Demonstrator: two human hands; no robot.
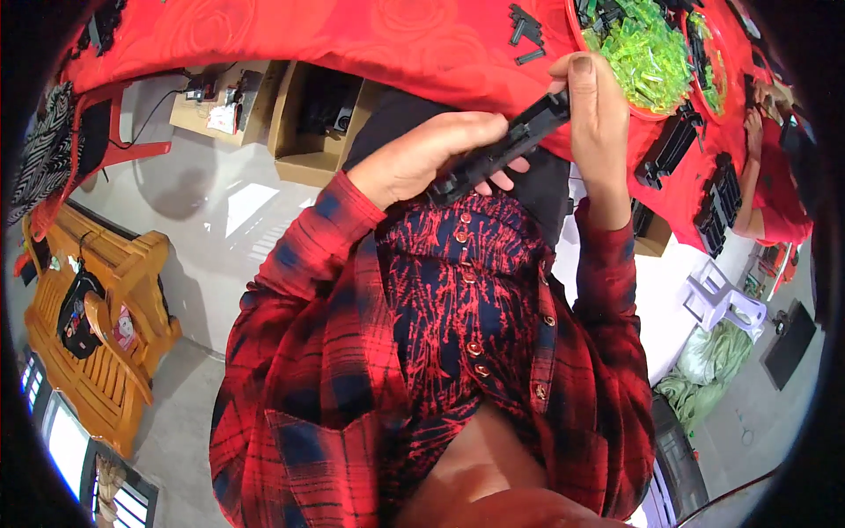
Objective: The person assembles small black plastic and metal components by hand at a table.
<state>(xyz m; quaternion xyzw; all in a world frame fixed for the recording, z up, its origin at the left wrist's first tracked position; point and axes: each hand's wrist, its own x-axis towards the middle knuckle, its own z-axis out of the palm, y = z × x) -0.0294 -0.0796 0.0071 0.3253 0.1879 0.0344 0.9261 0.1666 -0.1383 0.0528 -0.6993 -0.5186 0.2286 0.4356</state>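
A long black plastic part (503, 146), slotted along its upper face, is held at a slant above my lap, in front of the table edge. My left hand (421, 157) is wrapped round its lower end, thumb along the top and fingertips showing beneath. At the upper end, my right hand (598, 110) closes on the same part with its thumb up and fingers bent. Just past my right hand sits a heap of clear yellow-green plastic pieces (647, 62) in a red-rimmed bowl. A small black pistol-shaped piece (525, 26) lies on the cloth beyond my hands.
A red cloth (290, 31) covers the table. Black plastic assemblies (669, 148) lie along its right edge, near another person's arm (753, 141). Open cardboard boxes (295, 167) stand below at left. A wooden chair (97, 334), a red chair (132, 151) and a pale purple stool (723, 299) surround me.
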